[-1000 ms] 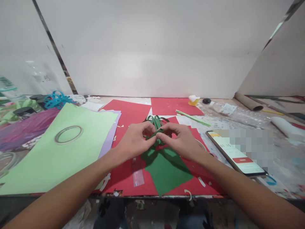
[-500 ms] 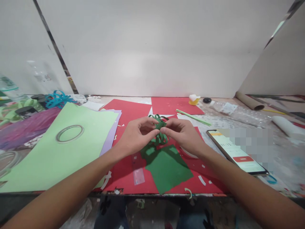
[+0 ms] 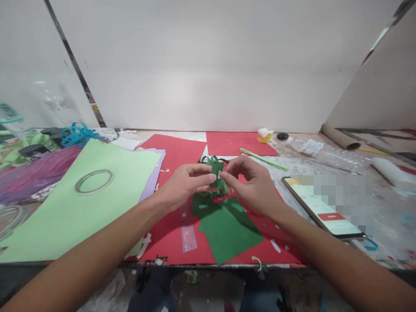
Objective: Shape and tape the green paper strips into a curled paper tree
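A green looped-paper craft [image 3: 217, 171] is held up over the middle of the table, with curled strips fanning out around a flat rolled part. My left hand [image 3: 185, 184] is closed around its left side, thumb in front. At the right edge of the flat part, my right hand [image 3: 251, 180] pinches with thumb and forefinger by a small whitish bit of tape [image 3: 219, 174]. Whether that bit is stuck to the paper or to the fingers I cannot tell. Beneath both hands lies a green paper sheet [image 3: 230, 229] on red paper [image 3: 169, 234].
Left of my hands are light green sheets [image 3: 110, 216] with a tape roll [image 3: 94, 182] on top. A phone [image 3: 325, 208] lies to the right, beyond it a plastic bottle [image 3: 325, 151]. Green strips [image 3: 264, 159] and a yellow cup [image 3: 265, 137] are behind.
The green craft has turned so its flat part faces me more upright. My right hand has shifted slightly right, and the whitish bit now shows at its fingertips.
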Tool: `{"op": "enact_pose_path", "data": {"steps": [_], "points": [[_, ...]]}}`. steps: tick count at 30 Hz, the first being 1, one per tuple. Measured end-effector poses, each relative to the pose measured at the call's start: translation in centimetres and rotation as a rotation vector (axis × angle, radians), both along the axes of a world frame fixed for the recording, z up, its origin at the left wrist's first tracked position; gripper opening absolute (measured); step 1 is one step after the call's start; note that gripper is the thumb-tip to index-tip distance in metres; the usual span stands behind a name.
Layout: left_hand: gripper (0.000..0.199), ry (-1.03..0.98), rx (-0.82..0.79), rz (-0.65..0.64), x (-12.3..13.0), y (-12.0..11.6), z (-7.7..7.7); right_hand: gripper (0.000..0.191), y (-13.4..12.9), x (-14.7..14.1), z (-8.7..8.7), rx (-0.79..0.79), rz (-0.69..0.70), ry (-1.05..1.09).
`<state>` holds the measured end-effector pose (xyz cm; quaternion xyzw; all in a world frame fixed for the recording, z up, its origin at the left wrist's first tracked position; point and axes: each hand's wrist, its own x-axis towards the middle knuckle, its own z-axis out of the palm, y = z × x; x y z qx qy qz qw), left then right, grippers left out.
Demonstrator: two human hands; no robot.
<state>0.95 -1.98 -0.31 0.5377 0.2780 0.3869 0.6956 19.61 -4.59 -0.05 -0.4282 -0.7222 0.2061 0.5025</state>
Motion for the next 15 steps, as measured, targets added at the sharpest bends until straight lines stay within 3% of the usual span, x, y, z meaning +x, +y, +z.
{"op": "enact_pose_path", "data": {"steps": [3,7,15], "points": [[0.012,-0.041,-0.022,0.015,0.12,-0.04,0.06,0.004,-0.16,-0.05,0.02,0.142,0.004,-0.120],[0.016,-0.032,-0.007,0.063,0.03,0.15,-0.03,0.005,-0.13,-0.02,-0.06,0.214,0.011,-0.160],[0.021,0.181,0.168,0.104,-0.37,0.02,0.29,0.004,-0.07,-0.18,0.05,0.140,-0.026,-0.141]]}}
